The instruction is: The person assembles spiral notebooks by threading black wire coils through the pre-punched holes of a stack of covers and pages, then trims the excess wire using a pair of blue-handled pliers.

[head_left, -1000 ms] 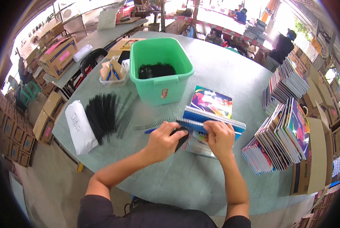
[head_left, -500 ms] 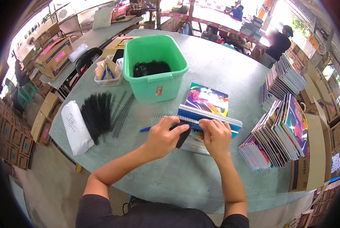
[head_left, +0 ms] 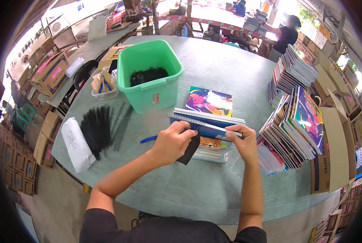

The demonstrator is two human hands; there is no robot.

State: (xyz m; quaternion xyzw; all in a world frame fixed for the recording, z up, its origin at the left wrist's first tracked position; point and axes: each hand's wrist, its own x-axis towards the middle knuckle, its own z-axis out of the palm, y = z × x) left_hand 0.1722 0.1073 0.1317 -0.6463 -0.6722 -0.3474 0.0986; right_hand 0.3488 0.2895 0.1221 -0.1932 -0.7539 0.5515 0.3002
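Observation:
A blue-covered notebook (head_left: 207, 128) is held up between my hands, with a spiral coil (head_left: 193, 120) along its upper edge. My left hand (head_left: 173, 141) is closed at its left end, fingertips at the coil; a black, cloth-like flap (head_left: 190, 150) hangs beneath those fingers. My right hand (head_left: 244, 141) pinches the notebook's right end between thumb and fingers. Just behind lies a notebook with a colourful cover (head_left: 209, 101). Below the held one, an orange animal-face cover (head_left: 209, 142) tops a small pile. A blue pen-like tool (head_left: 148, 139) lies left of my left hand.
A green bin (head_left: 150, 91) holds black coils; more loose black coils (head_left: 98, 127) lie beside a white wrapped roll (head_left: 78, 144). A clear tub (head_left: 106, 94) contains blue-handled tools. Spiral notebooks (head_left: 288, 125) are stacked at right by an open carton (head_left: 334, 150). A person (head_left: 287, 38) stands beyond the table.
The coil stretching out leftward from the notebook no longer shows there. My right hand has slid to the notebook's right end, and the notebook is tilted. The far person now reaches toward a stack.

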